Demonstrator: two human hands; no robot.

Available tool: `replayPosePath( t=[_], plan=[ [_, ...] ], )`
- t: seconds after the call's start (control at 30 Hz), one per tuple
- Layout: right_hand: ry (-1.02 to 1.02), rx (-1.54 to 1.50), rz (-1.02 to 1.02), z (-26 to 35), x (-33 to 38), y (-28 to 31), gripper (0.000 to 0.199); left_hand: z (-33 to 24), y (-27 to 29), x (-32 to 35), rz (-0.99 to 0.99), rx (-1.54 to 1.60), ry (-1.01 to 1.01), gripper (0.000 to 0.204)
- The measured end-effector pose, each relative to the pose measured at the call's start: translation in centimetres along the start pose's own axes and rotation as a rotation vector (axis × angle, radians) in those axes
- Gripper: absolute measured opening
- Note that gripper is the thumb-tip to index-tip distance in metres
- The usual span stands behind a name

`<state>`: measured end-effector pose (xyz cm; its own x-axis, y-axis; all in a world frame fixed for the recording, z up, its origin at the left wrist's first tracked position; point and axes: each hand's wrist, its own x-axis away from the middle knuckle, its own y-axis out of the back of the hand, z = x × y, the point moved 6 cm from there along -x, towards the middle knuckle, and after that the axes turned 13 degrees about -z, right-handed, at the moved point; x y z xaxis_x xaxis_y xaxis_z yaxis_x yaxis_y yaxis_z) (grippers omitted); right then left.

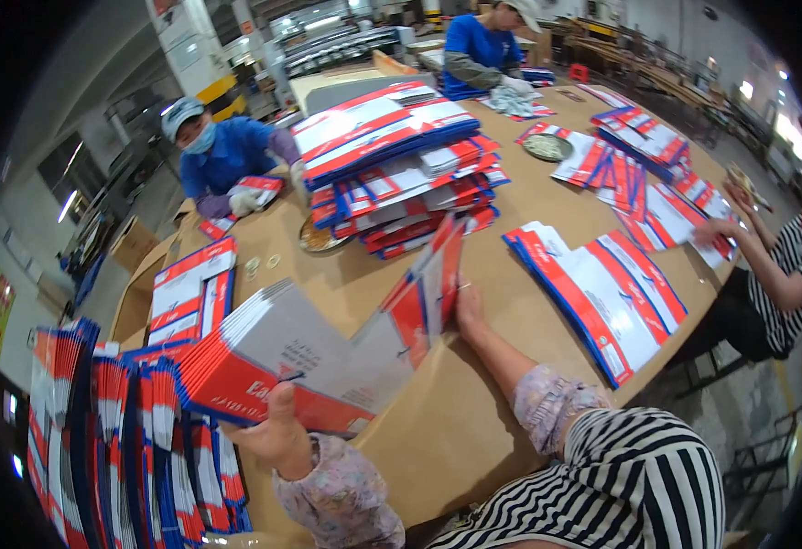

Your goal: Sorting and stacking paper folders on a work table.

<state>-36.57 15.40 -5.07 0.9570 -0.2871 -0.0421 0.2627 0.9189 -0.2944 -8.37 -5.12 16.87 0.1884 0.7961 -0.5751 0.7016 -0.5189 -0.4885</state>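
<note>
A fanned stack of red, white and blue printed cardboard blanks (pixel 328 361) stands tilted in front of me, bent in the middle so its right part rises. My left hand (pixel 277 435) is at its lower left, thumb up against the printed face and the other fingers mostly hidden behind or under it. At the raised right end, my right hand (pixel 468 306) presses against the cardboard, its fingers partly hidden. Right of that hand lies a flat pile of similar blanks (pixel 598 302).
Standing bundles (pixel 135 439) crowd the lower left, beside another flat pile (pixel 195 293). A tall stack (pixel 392 165) rises at the table's far middle, with a small dish (pixel 323 238) by it. Co-workers sit or stand around the brown table (pixel 502 384). A round dish (pixel 547 146) sits far right.
</note>
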Motion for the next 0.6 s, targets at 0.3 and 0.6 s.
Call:
replayPosePath(
  t=[0.3, 0.6],
  plan=[
    [0.010, -0.035, 0.085, 1.9, 0.7, -0.2, 0.044, -0.3, -0.5, -0.2, -0.009, -0.042, -0.001, 0.058],
    [-0.014, 0.020, 0.079, 1.3, 0.2, 0.0, 0.045, -0.1, -0.6, -0.6, -0.014, -0.049, 0.021, 0.054]
  ],
)
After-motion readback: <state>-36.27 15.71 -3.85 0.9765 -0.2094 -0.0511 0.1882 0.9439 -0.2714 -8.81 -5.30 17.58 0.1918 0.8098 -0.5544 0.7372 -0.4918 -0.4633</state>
